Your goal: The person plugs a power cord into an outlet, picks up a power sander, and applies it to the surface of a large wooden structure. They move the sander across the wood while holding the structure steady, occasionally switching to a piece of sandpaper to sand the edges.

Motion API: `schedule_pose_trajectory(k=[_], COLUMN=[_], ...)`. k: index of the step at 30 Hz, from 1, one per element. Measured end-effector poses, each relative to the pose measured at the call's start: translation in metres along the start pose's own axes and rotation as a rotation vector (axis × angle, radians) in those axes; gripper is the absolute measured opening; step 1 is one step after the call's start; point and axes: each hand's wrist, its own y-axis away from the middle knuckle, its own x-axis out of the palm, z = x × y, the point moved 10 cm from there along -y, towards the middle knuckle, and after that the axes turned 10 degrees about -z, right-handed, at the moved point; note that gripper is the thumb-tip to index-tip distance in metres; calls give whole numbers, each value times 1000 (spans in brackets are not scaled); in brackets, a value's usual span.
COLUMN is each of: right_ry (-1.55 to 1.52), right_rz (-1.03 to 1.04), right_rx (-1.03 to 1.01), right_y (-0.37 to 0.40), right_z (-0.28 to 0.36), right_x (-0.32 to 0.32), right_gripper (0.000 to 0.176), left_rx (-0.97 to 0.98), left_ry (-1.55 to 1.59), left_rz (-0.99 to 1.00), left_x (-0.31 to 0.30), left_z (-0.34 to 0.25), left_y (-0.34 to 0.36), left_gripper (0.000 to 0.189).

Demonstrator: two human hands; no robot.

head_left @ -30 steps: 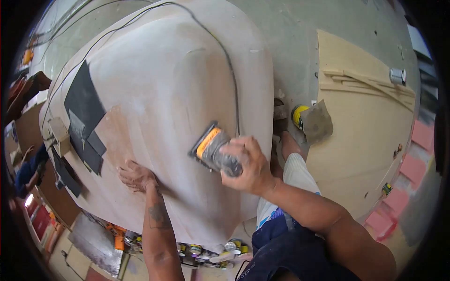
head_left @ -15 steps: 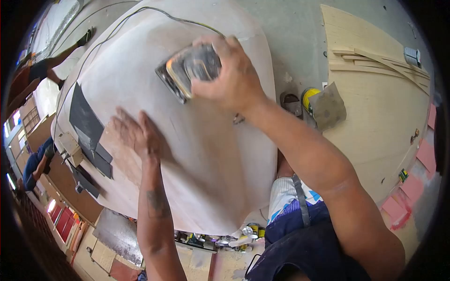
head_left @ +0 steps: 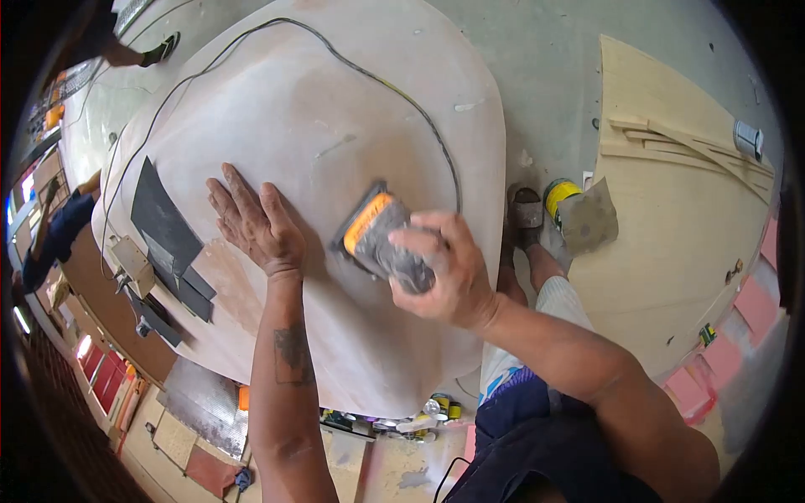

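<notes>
My right hand [head_left: 449, 272] is wrapped round a black and orange electric sander [head_left: 381, 239]. The sander's pad meets the large pale, smooth curved panel [head_left: 394, 117], which has dusty brownish patches. A dark power cord [head_left: 419, 109] arcs from the sander across the top of the panel to the left. My left hand [head_left: 256, 222] lies flat on the panel with its fingers spread, left of the sander. Beyond it, dark sheets that look like sandpaper [head_left: 163, 226] lie on the panel's left side, beside a beige power box [head_left: 132, 266].
At the right, a plywood sheet [head_left: 646, 293] carries thin wood strips [head_left: 671, 138] and a metal can [head_left: 747, 139]. A yellow tin [head_left: 560, 194] stands by my sandalled foot [head_left: 527, 210]. Several cans [head_left: 436, 408] sit below the panel. Other people [head_left: 63, 235] are at the left.
The sander in my right hand has moved down and to the right over the panel, and its cord has straightened out. My left hand stays on the panel. A person at upper left has shifted.
</notes>
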Motion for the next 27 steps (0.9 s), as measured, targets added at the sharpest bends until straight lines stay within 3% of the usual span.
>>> schedule_pose_trajectory(k=[6, 14, 21, 27], right_ry=[-64, -122, -145, -199], right_rz=[-122, -15, -76, -41], right_rx=[17, 104, 166, 168], right_y=[-115, -32, -131, -38], right_z=[-16, -32, -59, -49], right_x=[-6, -7, -9, -13], right_gripper=[66, 64, 64, 63], left_rx=[17, 60, 106, 124], left_ry=[-30, -50, -37, -33], left_rz=[14, 8, -18, -39], left_x=[2, 0, -3, -6], left_z=[-1, -5, -7, -8], left_y=[1, -1, -3, -2], left_gripper=[70, 71, 71, 69])
